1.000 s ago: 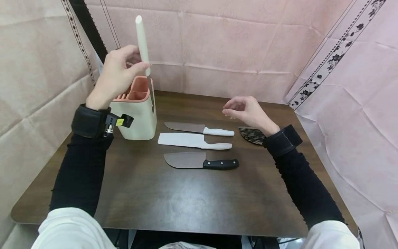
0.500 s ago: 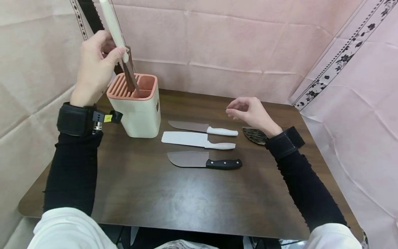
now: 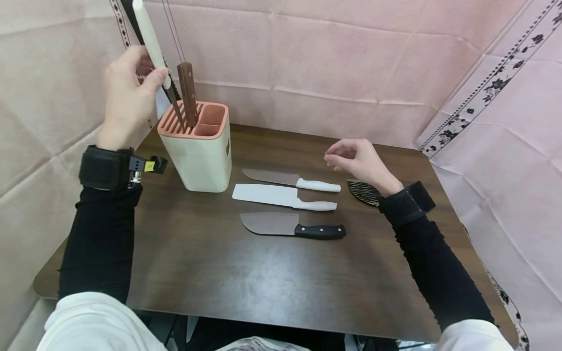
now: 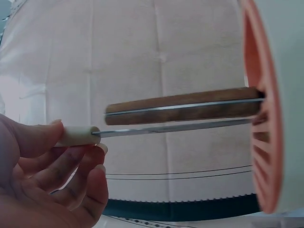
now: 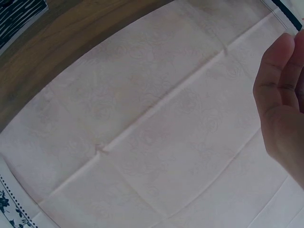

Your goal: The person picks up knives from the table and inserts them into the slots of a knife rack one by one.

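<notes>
My left hand (image 3: 129,97) pinches a white-handled knife (image 3: 150,41) between thumb and fingers, handle up and tilted left. Its blade points down to the slots of a pale green knife holder (image 3: 197,165) with a salmon-pink top. In the left wrist view the blade (image 4: 175,128) reaches the slotted top (image 4: 266,161); how deep the tip sits is hidden. Right beside it, a knife with a brown wooden handle (image 3: 187,92) stands in the holder. My right hand (image 3: 357,158) hovers over the table's right side, fingers loosely bent, holding nothing.
On the brown table (image 3: 210,273) lie a white-handled knife (image 3: 318,185), a white cleaver (image 3: 265,193) and a black-handled knife (image 3: 320,231). A dark, streaked blade (image 3: 364,192) is partly under my right wrist. Pale pink cloth (image 3: 329,63) hangs behind the table and at both sides.
My left hand has carried the knife leftward from the holder's right side to over its slots. The brown handle has come into plain view. The right hand stays about where it was.
</notes>
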{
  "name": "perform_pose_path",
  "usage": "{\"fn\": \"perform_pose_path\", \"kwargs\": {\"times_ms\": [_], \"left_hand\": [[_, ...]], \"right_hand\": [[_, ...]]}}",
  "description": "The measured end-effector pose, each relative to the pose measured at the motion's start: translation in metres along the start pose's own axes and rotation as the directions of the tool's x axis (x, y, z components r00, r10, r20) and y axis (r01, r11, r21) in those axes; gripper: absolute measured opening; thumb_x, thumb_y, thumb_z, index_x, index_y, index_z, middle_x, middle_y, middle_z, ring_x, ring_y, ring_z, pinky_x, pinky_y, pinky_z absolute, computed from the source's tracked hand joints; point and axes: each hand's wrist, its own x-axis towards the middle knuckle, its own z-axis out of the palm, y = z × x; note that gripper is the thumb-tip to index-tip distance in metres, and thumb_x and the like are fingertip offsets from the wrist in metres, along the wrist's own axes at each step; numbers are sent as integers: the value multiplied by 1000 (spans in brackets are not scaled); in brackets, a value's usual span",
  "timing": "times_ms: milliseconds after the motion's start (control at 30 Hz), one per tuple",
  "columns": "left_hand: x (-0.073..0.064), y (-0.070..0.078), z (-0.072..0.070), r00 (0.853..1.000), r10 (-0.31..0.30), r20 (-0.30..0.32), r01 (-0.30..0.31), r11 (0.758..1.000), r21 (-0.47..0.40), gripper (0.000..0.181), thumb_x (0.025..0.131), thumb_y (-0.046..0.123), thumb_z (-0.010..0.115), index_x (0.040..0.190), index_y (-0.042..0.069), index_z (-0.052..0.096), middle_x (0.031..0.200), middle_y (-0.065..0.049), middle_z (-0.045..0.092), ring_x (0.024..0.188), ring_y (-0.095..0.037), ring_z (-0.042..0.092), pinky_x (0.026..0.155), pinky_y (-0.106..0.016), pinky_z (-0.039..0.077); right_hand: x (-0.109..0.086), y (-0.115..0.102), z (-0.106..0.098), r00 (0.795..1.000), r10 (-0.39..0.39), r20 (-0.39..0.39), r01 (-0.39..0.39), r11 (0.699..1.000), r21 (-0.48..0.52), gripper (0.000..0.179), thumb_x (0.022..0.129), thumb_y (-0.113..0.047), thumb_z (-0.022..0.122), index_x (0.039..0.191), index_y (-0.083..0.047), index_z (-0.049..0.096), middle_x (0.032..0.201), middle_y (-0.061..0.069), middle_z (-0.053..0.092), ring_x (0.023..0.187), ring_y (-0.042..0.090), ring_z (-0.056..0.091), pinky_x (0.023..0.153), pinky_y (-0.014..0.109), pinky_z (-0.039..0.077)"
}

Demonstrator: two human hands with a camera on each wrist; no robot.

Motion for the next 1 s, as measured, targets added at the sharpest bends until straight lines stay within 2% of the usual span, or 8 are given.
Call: {"fn": "perform_pose_path", "kwargs": {"times_ms": [100,267,400,500,667,867,1000], "left_hand": [[-2,-7,4,999,-13,45,13,1000,10,35,99,22,52,132,11,55,118,-8,62,90,7,47,83,-19,36],[-6,-19,5,996,-13,93,12,1000,18,34,97,19,56,128,5,58,97,10,57,83,7,47,78,-18,35],[-9,-26,3,992,-9,125,4,999,34,33,95,19,59,124,2,60,90,12,58,79,8,48,76,-18,35],[-10,-29,3,985,-35,168,23,997,73,34,95,21,60,124,3,60,93,4,62,79,6,49,75,-19,37],[-13,-33,5,966,-69,247,39,992,124,34,94,23,62,122,4,61,103,-14,65,78,0,50,70,-21,39],[-14,-38,8,950,-81,303,31,985,168,30,93,20,64,118,4,62,105,-18,66,76,0,52,64,-20,39],[-17,-40,11,941,-77,330,9,980,200,29,93,18,63,117,2,63,106,-21,67,84,-16,59,61,-19,39]], "right_hand": [[-2,-2,1,1000,-5,-5,5,1000,-5,16,91,-13,66,101,-3,69,82,3,71,69,5,66,67,21,55],[-3,-4,1,1000,-15,-8,15,1000,-12,16,90,-8,65,103,2,68,82,8,71,67,5,65,65,20,54],[-2,3,0,1000,-14,-16,13,999,-29,17,91,-13,66,103,-2,69,84,13,72,67,5,66,65,19,54],[-2,8,0,1000,-16,-21,16,1000,-26,18,91,-18,66,103,-4,70,86,15,72,68,7,67,66,20,54],[0,12,0,999,-29,-22,29,999,-17,19,92,-21,66,102,-5,70,83,10,73,67,10,66,65,21,55],[-2,12,1,999,-34,-28,33,999,-26,20,93,-20,64,103,-3,69,85,17,72,66,10,65,64,20,53],[-5,15,3,999,-15,-31,14,1000,-17,19,93,-21,64,102,-4,69,81,8,72,65,12,64,64,21,53]]}}
